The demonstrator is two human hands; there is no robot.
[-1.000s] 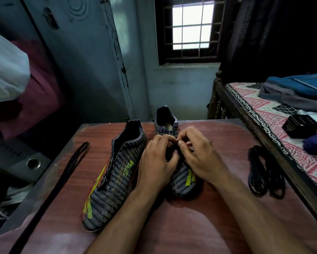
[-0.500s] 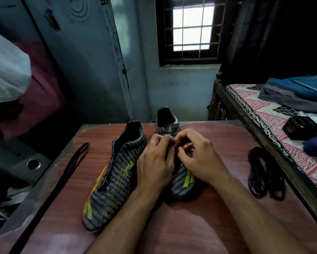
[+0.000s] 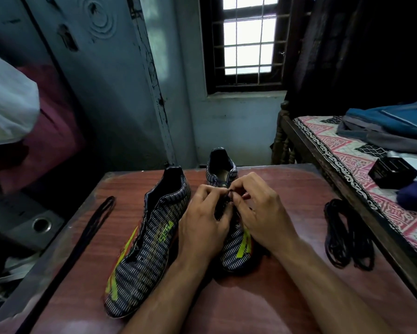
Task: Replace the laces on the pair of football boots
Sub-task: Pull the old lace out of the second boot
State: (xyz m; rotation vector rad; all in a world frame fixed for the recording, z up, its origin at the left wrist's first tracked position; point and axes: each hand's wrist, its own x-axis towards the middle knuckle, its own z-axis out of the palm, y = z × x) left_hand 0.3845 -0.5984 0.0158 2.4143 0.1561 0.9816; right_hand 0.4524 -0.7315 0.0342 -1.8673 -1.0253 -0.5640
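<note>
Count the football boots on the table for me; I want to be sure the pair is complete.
2. One boot lies at the table's left-centre, untouched. The other boot stands just right of it, mostly hidden under both hands, which work at its lacing.

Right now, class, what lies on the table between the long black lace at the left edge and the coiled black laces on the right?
In the head view, the two football boots and both hands, left hand and right hand, working on the right boot.

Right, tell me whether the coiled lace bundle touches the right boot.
Apart. The head view shows bare table between the lace bundle and the right boot.
</note>
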